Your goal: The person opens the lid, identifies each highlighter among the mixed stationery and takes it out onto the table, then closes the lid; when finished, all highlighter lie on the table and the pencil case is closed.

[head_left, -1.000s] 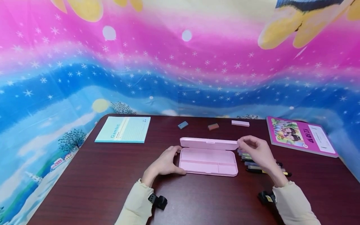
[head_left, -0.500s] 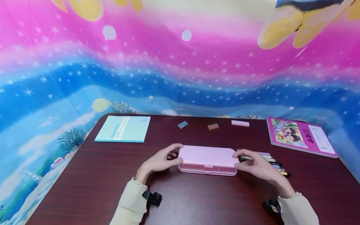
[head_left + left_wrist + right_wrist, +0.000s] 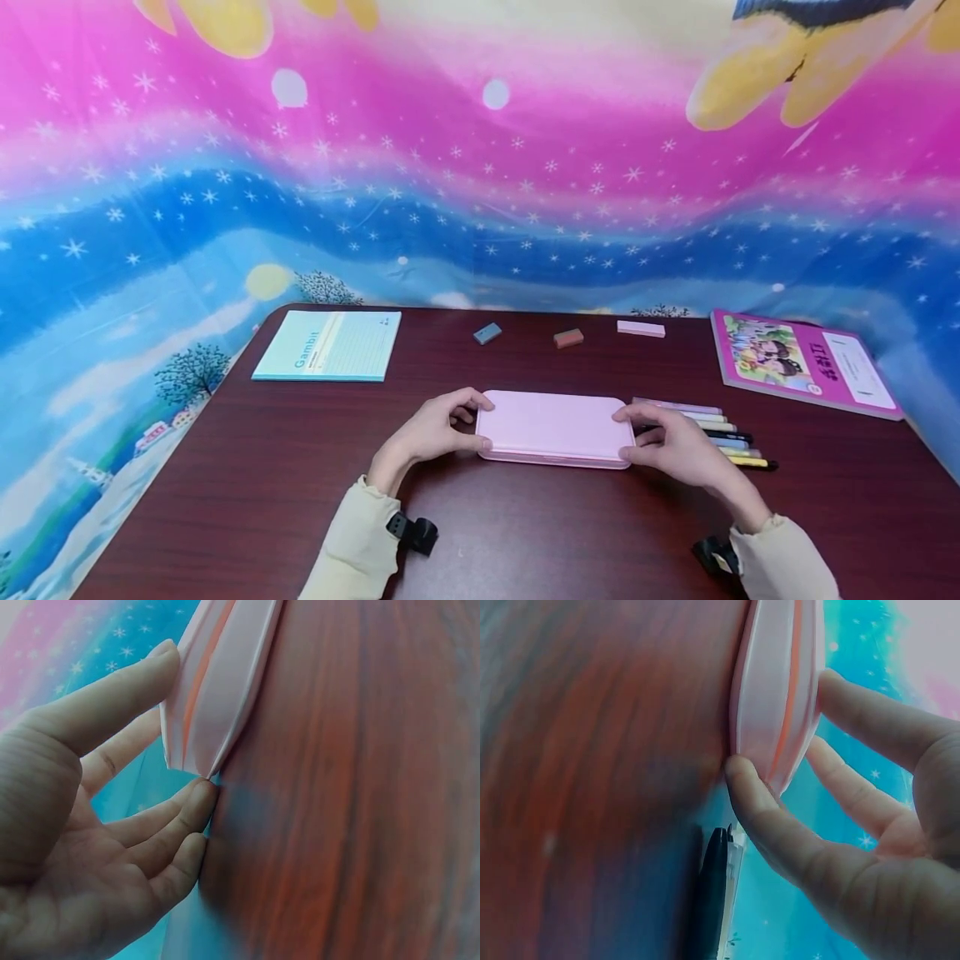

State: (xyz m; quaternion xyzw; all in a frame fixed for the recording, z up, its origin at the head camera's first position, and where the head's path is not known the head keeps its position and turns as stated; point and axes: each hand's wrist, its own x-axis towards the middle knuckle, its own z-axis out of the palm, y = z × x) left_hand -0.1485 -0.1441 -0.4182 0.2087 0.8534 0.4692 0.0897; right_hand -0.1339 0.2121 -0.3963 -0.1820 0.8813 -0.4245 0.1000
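Note:
A pink pencil case [image 3: 555,423] lies on the dark wooden table with its lid down. An orange line runs along its side between lid and base in both wrist views. My left hand [image 3: 433,429] holds the case's left end, thumb at the front corner and index finger at the back corner. At the opposite end my right hand [image 3: 678,442] grips the right corners the same way, with its thumb in front. The left wrist view shows the left thumb [image 3: 112,694] against the lid's edge. The inside of the case is hidden.
Several pens [image 3: 738,446] lie beside the right hand, partly behind it. Farther back are a blue eraser [image 3: 487,333], a brown eraser [image 3: 568,338] and a pale pink block [image 3: 641,329]. A light-blue notebook [image 3: 330,346] lies back left, a magenta book [image 3: 802,362] back right.
The pencil case's lid has swung from standing open toward me and down onto the base. The right hand has come from the lid's raised corner to the case's right end.

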